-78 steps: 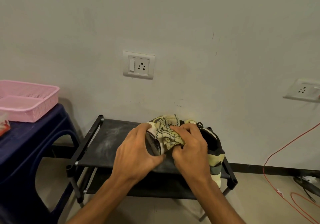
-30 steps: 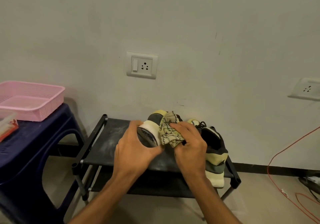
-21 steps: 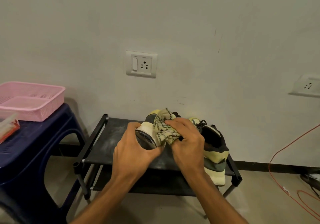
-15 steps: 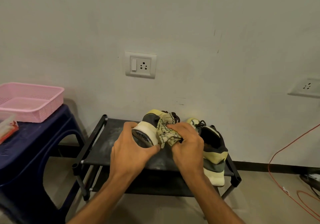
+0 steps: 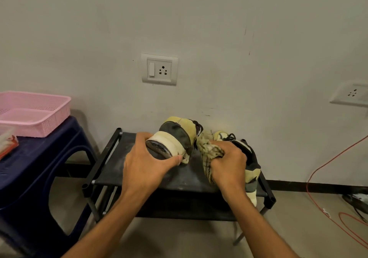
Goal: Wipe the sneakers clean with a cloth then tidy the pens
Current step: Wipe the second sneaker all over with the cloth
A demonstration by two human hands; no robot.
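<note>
Wiping is judged underway: the yellow-and-grey sneaker, centre frame, is gripped by the left hand, and the crumpled cream cloth clutched by the right hand must be pressed onto it.

Only arms & hands in view; rest of the person is out of frame. L grip & R grip: bare, knuckles & tendon lines faintly raised on the backs, wrist bones showing. L forearm & R forearm: bare skin right to the bottom edge, slim, smooth-looking, widening toward the elbow. Fine hair, marks, nails: light too dim, detail too small to tell.
</note>
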